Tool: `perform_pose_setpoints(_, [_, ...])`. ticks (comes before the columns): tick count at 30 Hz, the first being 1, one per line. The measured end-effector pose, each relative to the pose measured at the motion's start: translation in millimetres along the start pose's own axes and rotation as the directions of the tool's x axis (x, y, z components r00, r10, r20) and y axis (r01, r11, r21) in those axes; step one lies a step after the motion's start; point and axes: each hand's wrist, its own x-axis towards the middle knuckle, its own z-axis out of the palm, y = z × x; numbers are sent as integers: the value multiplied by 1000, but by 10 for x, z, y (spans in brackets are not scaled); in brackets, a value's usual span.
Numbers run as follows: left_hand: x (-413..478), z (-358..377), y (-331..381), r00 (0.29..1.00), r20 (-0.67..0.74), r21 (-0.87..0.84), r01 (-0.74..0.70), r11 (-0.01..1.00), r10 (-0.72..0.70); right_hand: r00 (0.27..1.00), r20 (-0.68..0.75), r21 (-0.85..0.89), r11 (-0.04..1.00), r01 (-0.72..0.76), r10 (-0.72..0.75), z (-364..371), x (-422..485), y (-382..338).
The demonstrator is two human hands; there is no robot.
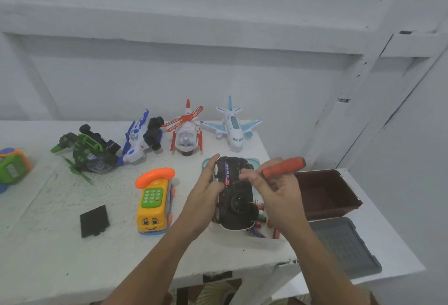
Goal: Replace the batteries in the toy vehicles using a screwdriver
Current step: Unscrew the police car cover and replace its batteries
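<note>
Desk: white painted desk [48,244], scuffed and streaked with green marks; a white wall [218,74] with stepped ledges rises behind it.
Edges: the chipped front edge runs below the forearms; the right edge drops to a lower white surface carrying a dark brown plastic bin [334,211] and a flat grey ribbed lid [344,244].
Open room: bare desk lies at front left, around a flat black plastic cover [94,221].
Back row: green-and-black overturned toy vehicle [89,149], blue-and-white toy with black wheels [138,139], red-and-white toy helicopter [186,134], white-and-light-blue toy airplane [234,126].
Middle: yellow bus-shaped toy phone with an orange handset [152,207].
Toy car: black toy car [238,205], held underside up above the desk's right part, a dark cylindrical battery [227,173] showing in its open bay.
Left hand: left hand [206,190] grips the car's left side, thumb on the underside.
Right hand: right hand [278,195] curls round an orange-handled screwdriver [283,167], fingertips at the bay.
Beneath: loose red and green batteries [263,218] lie under the car.
</note>
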Motion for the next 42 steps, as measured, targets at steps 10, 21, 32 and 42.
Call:
perform_pose_setpoints(10, [8, 39, 34, 1000, -9, -13, 4, 1000, -4, 998, -45, -66, 997, -47, 44, 94, -117, 109])
perform_pose_setpoints(21, [11, 28, -12, 999, -13, 30, 33, 999, -33, 992, -124, 257, 966, 9, 24, 1, -35, 29])
perform_pose_setpoints(32, [-49, 115, 68, 997, 46, 284, -73, 956, 62, 971, -180, 216, 969, -117, 157, -286, -9, 126])
perform_pose_setpoints(42, [-40, 55, 15, 999, -36, 134, -25, 991, 30, 961, -145, 67, 972, -227, 235, -423, 257, 192])
